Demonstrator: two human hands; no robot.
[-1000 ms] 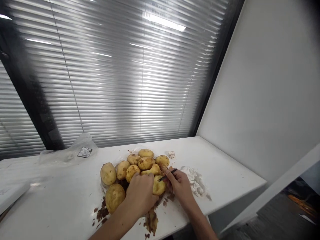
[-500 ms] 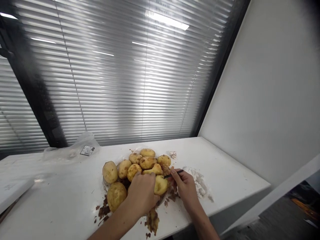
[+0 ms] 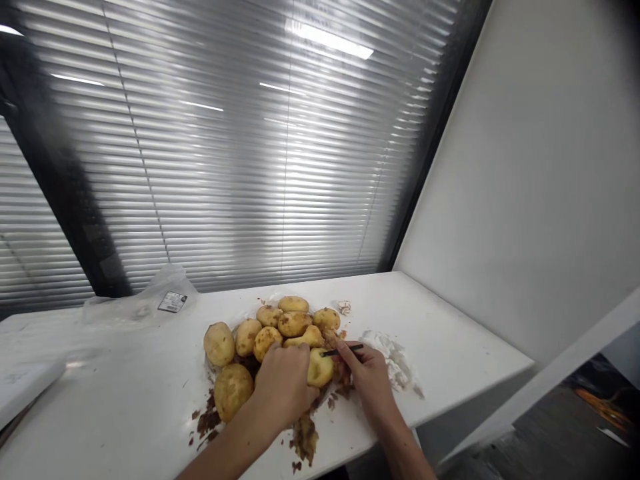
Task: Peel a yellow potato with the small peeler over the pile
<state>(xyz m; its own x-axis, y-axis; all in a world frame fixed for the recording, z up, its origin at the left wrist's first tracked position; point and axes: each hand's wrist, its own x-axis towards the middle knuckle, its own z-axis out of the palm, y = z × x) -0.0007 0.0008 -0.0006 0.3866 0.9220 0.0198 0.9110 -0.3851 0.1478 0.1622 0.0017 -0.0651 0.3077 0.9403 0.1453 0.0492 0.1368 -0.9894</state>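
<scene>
Potato (image 3: 321, 369) juts rightward, gripped by my curled left hand (image 3: 286, 377), toward the tool (image 3: 331, 353) my right hand (image 3: 371, 379) pinches, pointing left.

I see a bare left hand (image 3: 286, 379) and bare right hand (image 3: 370, 375), with slim, bare forearms (image 3: 241, 435) just behind them.

Bright white glare strips (image 3: 333, 41) streak the blinds (image 3: 225, 180). The tabletop (image 3: 125, 393) is evenly lit, with a small shine at left. The floor (image 3: 545, 420) at right is dim; the upper right corner blackens, and fine detail looks soft.
</scene>
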